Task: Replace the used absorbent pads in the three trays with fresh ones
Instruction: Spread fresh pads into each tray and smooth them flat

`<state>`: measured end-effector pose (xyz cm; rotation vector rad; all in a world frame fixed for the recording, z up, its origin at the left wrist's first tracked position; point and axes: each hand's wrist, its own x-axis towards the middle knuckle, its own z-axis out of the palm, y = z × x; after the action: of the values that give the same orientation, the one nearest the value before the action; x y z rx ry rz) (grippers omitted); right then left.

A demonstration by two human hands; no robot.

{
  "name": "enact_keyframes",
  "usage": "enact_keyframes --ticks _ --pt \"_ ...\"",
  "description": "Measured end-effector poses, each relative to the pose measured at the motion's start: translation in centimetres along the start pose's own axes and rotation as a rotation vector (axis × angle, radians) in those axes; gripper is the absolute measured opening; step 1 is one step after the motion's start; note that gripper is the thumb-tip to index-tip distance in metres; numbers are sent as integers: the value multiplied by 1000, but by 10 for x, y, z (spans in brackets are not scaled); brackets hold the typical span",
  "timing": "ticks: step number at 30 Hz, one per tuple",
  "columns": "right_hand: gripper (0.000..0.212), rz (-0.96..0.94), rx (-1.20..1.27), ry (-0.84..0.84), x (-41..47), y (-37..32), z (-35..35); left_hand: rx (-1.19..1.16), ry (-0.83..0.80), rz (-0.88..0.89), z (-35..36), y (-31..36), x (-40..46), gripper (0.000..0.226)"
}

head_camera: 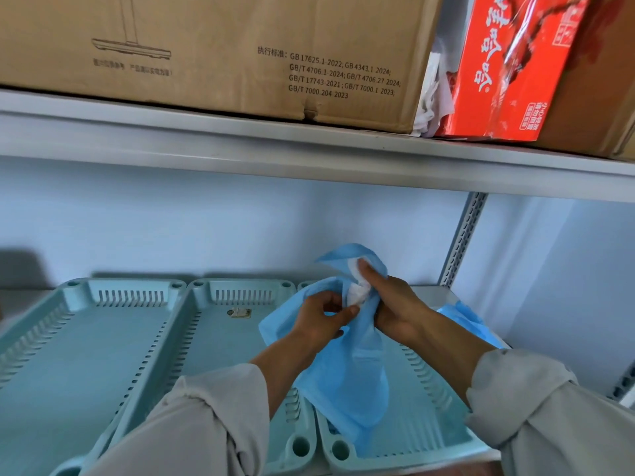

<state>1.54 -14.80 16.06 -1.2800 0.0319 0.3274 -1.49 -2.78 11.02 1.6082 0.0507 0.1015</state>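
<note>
1. Both hands are holding one blue absorbent pad [347, 365] up over the right tray [422, 438], the landmark here, so the sheet is hanging free and its lower end is trailing down into that tray.
2. The left hand [323, 319] is pinching a fold of the pad, its grip closed tight on the blue layer; the right hand [391, 304] is closed around the bunched top, thumb pressing beside the exposed white lining. I judge the two are working the layers apart, though whether this pad is used or fresh I cannot tell.
3. Left of the right tray, the middle tray [220, 338] and, beyond it, the left tray [86, 355] are lying bare, with no pads in them.
4. Just right of the right tray, more blue material [470, 321] is lying on the shelf [433, 293].
5. Above the right tray, the upper shelf board [309, 149] is capping the lifting room, and a slotted upright [460, 242] is standing behind it to the right; the near side is staying open for the arms.
</note>
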Motion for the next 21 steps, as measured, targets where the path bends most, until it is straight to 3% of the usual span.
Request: enact_keyframes --ticks 2,5,7,10,12,14,18,21 --pt "40 -20 -114 -37 -1 2 -2 43 6 -14 -2 -1 1 12" --pt "45 -75 -407 1 -2 2 -6 176 56 9 -12 -3 6 31" --pt "33 -92 -702 9 -8 2 -9 225 88 11 -19 -2 9 37" --pt "28 -3 -965 -58 -15 9 -11 294 59 -44 -27 0 10 30" --pt "23 43 -878 -122 -12 18 -11 261 -13 -90 -29 5 6 18" --pt "9 20 -783 -42 -5 22 -12 120 -18 -129 -30 9 3 12" --pt "9 1 -551 174 11 11 -19 -269 110 -248 -43 20 1 12" --pt "12 15 -455 245 17 6 -23 -391 238 -292 -53 26 2 23"
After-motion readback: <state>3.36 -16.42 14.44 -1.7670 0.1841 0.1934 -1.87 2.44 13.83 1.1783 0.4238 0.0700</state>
